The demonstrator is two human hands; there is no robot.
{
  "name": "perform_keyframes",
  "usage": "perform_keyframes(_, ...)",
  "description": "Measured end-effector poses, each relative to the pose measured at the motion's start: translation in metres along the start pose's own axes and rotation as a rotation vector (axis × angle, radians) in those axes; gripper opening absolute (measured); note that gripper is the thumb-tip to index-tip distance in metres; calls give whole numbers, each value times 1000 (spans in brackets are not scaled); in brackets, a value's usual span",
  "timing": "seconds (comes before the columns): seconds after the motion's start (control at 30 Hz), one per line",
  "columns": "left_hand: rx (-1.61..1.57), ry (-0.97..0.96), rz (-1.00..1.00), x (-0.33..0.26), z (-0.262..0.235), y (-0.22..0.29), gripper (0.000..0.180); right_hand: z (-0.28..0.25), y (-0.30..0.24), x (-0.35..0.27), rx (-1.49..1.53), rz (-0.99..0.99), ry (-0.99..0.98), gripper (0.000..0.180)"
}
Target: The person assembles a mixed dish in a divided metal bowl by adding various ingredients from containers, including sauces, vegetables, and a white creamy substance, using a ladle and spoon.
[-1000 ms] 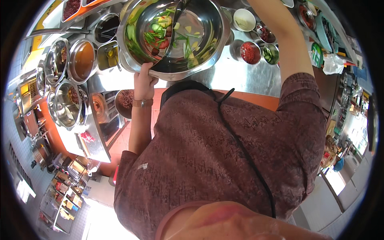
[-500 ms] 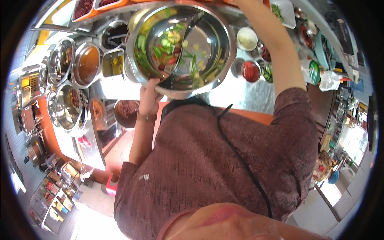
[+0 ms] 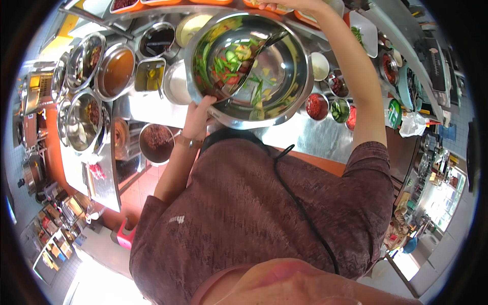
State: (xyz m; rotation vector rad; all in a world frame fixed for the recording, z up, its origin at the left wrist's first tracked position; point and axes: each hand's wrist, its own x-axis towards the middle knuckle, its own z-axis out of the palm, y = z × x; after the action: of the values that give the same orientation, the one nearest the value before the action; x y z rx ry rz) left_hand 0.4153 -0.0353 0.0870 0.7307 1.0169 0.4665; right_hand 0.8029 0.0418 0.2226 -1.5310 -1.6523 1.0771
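Note:
A large steel mixing bowl [image 3: 300,104] tilts in front of me, with my left hand [image 3: 197,121] closed on its near-left rim. Cucumber slices [image 3: 233,57], cut green vegetables and red pieces lie inside, mostly on the left. Across them rests a long-handled metal utensil [image 3: 252,63]; its kind is not clear. My right arm stretches to the far side. There my right hand [image 3: 278,6] is over the row of orange containers [image 3: 264,14], partly cut off by the top edge. Its fingers look drawn together, and what they hold cannot be made out.
Left of the bowl stand a pot of brown liquid [image 3: 116,72], a pot of dark sauce [image 3: 156,40] and a square container of yellow liquid [image 3: 150,75]. To the right are small bowls of red paste [image 3: 316,106] and green slices [image 3: 339,110]. A pot [image 3: 156,143] sits lower left.
My right hand has come into view at the top edge, over the orange containers. The bowl and my left hand appear further right in the picture, as the view has shifted.

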Motion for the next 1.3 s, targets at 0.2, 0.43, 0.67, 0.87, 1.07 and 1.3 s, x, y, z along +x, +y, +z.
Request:
perform_keyframes(0.2, -15, -57, -28, 1, -3, -5, 10, 35, -4, -6, -83, -76, -152, 22)
perform_keyframes(0.43, -20, -45, -45, -4, -2, -5, 13, 37, -4, -5, -19, -51, -142, 23)
perform_keyframes(0.67, -30, -35, -18, -8, -4, -4, 13, 48, -5, 3, -192, -120, -209, 21)
perform_keyframes(0.87, -23, 34, -18, -8, -6, -7, 6, 5, 30, 23, -413, -257, 283, 23)
perform_keyframes(1.07, -19, 24, -37, -10, -9, -7, 8, -18, 99, 37, -1058, -432, 530, 35)
perform_keyframes(1.3, -46, 16, -18, -17, -5, -7, 10, 69, 11, -79, -751, -47, 86, 32)
